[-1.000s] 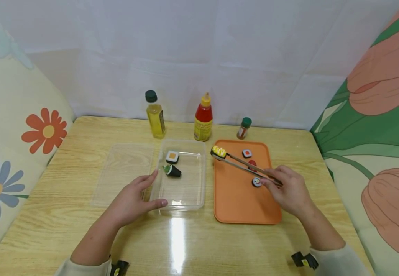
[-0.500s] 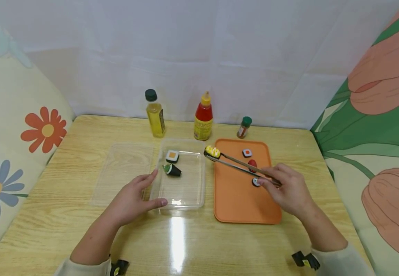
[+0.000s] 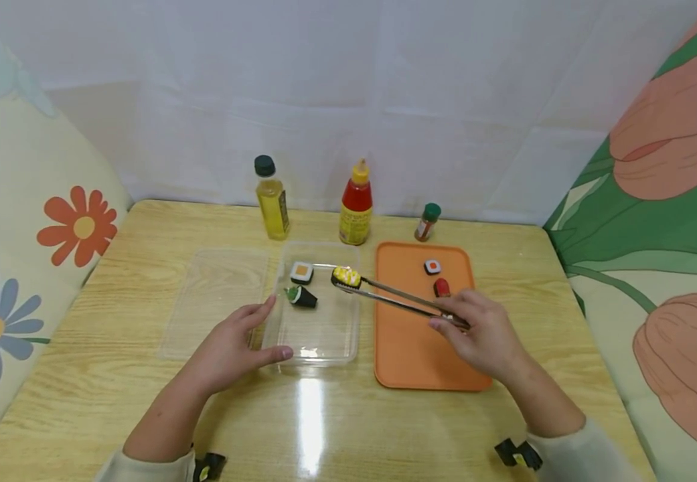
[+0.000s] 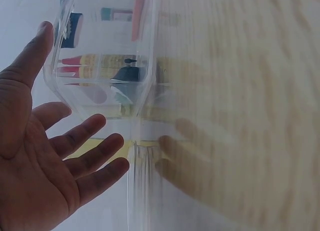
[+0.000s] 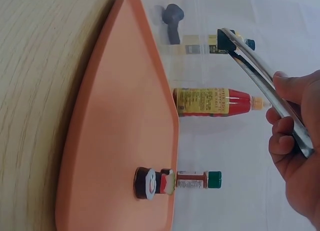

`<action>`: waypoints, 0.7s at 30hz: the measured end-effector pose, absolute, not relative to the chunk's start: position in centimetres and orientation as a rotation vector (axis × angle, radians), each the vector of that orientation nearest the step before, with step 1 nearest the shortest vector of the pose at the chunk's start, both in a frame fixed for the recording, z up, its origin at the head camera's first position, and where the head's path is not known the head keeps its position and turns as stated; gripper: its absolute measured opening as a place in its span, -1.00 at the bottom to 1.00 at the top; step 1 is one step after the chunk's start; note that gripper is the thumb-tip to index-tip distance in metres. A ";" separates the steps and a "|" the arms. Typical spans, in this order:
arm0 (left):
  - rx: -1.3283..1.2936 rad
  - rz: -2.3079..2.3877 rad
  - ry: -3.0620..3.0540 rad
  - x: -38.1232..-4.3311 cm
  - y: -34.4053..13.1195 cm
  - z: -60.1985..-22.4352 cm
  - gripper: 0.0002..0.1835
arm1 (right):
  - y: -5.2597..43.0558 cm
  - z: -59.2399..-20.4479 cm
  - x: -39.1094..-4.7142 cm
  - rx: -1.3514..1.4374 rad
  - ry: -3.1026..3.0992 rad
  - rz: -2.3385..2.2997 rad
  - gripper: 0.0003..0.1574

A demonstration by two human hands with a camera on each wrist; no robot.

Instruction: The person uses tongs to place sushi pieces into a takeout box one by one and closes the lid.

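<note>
My right hand (image 3: 485, 333) grips metal tongs (image 3: 402, 304), which pinch a black-wrapped sushi piece with yellow topping (image 3: 346, 276) over the right side of a clear plastic container (image 3: 327, 328). In the right wrist view that piece (image 5: 226, 40) is held above the surface at the tongs' tips. Inside the container lie a square sushi roll with an orange centre (image 3: 302, 272) and a dark cone-shaped hand roll (image 3: 303, 297). At the container's left side is my left hand (image 3: 236, 345), its fingers spread, thumb at the near left corner.
An orange tray (image 3: 408, 355) on the right bears a red-centred roll (image 3: 432, 267) and a red-topped piece (image 3: 441, 288). A clear lid (image 3: 212, 304) lies left. Behind stand an oil bottle (image 3: 272, 207), a red sauce bottle (image 3: 355, 207) and a spice jar (image 3: 427, 222).
The right hand has moved left with the tongs, carrying the yellow-topped sushi from over the tray's left edge to over the container. The left hand has stayed in place.
</note>
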State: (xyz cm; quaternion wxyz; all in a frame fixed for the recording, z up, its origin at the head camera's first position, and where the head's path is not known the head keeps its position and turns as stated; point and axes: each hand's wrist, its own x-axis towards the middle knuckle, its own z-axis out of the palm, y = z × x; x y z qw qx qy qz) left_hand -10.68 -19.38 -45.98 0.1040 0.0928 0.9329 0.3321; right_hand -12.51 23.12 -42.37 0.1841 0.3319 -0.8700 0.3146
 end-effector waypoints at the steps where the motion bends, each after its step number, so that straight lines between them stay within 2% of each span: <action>1: 0.275 0.979 2.752 -10.7 -19.4 -46.0 0.21 | 23.0 -42.4 -12.5 0.938 -2.460 0.895 -0.62; 21: 0.273 0.990 2.745 -10.5 -19.4 -45.9 0.22 | 20.1 -43.7 -13.1 1.098 -2.475 0.867 -0.67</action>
